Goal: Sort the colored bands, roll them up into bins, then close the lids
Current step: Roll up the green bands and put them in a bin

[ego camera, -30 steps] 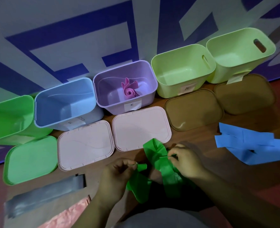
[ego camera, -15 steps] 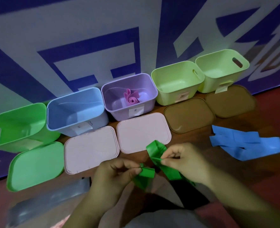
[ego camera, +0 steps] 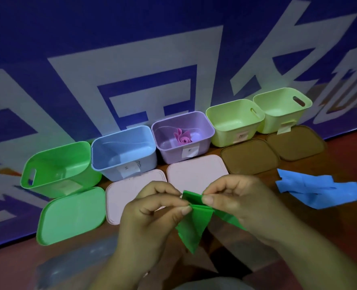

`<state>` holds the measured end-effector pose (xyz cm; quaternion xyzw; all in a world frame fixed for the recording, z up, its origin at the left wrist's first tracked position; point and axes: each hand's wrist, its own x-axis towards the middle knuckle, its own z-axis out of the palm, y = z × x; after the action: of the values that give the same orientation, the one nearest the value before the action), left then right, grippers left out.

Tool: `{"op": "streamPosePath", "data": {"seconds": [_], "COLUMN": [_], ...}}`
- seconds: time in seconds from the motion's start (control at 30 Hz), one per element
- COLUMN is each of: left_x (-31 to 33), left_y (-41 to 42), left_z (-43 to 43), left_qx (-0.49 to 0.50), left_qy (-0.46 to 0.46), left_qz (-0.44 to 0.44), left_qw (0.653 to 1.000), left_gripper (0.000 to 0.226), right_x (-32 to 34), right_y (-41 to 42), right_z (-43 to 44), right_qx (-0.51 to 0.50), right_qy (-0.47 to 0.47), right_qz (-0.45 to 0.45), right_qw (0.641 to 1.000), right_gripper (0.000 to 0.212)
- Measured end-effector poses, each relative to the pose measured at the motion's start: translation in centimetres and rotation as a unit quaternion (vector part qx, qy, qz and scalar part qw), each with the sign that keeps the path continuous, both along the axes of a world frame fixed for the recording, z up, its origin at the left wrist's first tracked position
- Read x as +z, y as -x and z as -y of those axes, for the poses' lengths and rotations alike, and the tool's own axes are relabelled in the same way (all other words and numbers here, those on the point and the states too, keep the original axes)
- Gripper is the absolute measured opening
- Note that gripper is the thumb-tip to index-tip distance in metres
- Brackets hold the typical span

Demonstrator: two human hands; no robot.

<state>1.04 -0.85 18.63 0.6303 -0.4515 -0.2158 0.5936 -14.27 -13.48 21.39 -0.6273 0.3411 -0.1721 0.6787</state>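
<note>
Left hand (ego camera: 152, 212) and right hand (ego camera: 238, 197) meet low at centre. Each pinches the folded top of a green band (ego camera: 194, 225), fingertips nearly touching; loose ends hang below.

Behind, five open bins stand in a row against a blue-and-white wall: green bin (ego camera: 54, 176), blue bin (ego camera: 112, 168), purple bin (ego camera: 169, 153) holding a pink roll (ego camera: 182, 138), and two pale green bins (ego camera: 225, 135). Lids (ego camera: 68, 216) lie flat in front. Blue bands (ego camera: 317, 189) are heaped at right.
</note>
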Motion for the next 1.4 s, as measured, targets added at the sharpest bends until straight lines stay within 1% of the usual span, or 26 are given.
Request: {"op": "streamPosePath", "data": {"seconds": [0.07, 0.13, 0.2, 0.3, 0.4, 0.43, 0.53, 0.67, 0.77, 0.83, 0.87, 0.97, 1.03, 1.1, 1.17, 1.23, 1.3, 1.4], "left_x": [0.4, 0.6, 0.6, 0.8, 0.9, 0.9, 0.8, 0.9, 0.8, 0.7, 0.5, -0.4, -1.2, -2.0, -2.9, -4.1, -5.7, -8.1], "left_y": [-0.2, -0.4, -0.5, -0.3, -0.1, 0.0, 0.4, 1.1, 1.7, 2.1, 2.3, 2.6, 2.6, 2.8, 3.1, 3.4, 3.6, 3.9], "left_z": [-0.7, -1.4, -1.9, -2.5, -2.8, -2.8, -2.9, -2.4, -1.8, -1.3, -1.0, -0.3, 0.3, 0.8, 1.4, 1.8, 2.3, 3.0], "left_qx": [0.015, 0.026, 0.034, 0.035, 0.035, 0.032, 0.029, 0.027, 0.046, 0.059, 0.066, 0.07, 0.054, 0.031, 0.014, 0.006, 0.006, 0.009], "left_qy": [-0.002, -0.006, 0.0, 0.01, 0.024, 0.026, 0.03, 0.035, 0.03, 0.027, 0.022, 0.0, -0.019, -0.039, -0.071, -0.104, -0.141, -0.197], "left_qz": [-0.003, -0.01, -0.021, -0.037, -0.057, -0.06, -0.089, -0.105, -0.102, -0.12, -0.128, -0.145, -0.168, -0.201, -0.202, -0.201, -0.2, -0.183], "left_qw": [1.0, 1.0, 0.999, 0.999, 0.998, 0.997, 0.995, 0.993, 0.993, 0.991, 0.989, 0.987, 0.984, 0.978, 0.977, 0.974, 0.97, 0.963], "left_gripper": [0.008, 0.011, 0.016, 0.012, 0.01, 0.01, 0.019, 0.018, 0.021, 0.016, 0.015, 0.017, 0.023, 0.024, 0.024, 0.019, 0.018, 0.019], "right_x": [0.5, 0.9, 1.0, 0.9, 0.9, 0.8, 0.3, -0.1, -0.2, -0.3, -0.5, -1.5, -2.4, -3.5, -4.7, -6.7, -8.9, -12.0], "right_y": [-0.4, -0.7, -0.8, -0.7, -0.7, -0.6, -0.3, 0.2, 0.7, 1.0, 1.1, 1.3, 1.5, 1.8, 2.0, 2.3, 2.6, 3.5], "right_z": [-0.9, -1.7, -2.4, -3.2, -3.8, -3.9, -3.9, -3.7, -3.3, -3.1, -3.0, -2.5, -2.1, -1.8, -1.6, -1.2, -0.7, 0.2], "right_qx": [0.006, 0.009, 0.004, -0.001, 0.014, 0.014, 0.015, 0.019, 0.027, 0.018, 0.009, -0.033, -0.065, -0.076, -0.074, -0.077, -0.084, -0.084], "right_qy": [-0.01, -0.034, -0.056, -0.077, -0.082, -0.081, -0.08, -0.102, -0.087, -0.057, -0.048, -0.022, -0.025, -0.034, -0.036, -0.033, -0.055, -0.088], "right_qz": [0.007, 0.021, 0.031, 0.033, 0.031, 0.03, 0.035, 0.058, 0.058, 0.054, 0.056, 0.052, 0.05, 0.038, 0.023, -0.003, -0.018, -0.055], "right_qw": [1.0, 0.999, 0.998, 0.997, 0.996, 0.996, 0.996, 0.993, 0.994, 0.997, 0.997, 0.998, 0.996, 0.996, 0.996, 0.997, 0.995, 0.991], "right_gripper": [0.012, 0.009, 0.01, 0.012, 0.005, 0.009, 0.025, 0.027, 0.026, 0.017, 0.016, 0.016, 0.018, 0.018, 0.018, 0.022, 0.028, 0.028]}}
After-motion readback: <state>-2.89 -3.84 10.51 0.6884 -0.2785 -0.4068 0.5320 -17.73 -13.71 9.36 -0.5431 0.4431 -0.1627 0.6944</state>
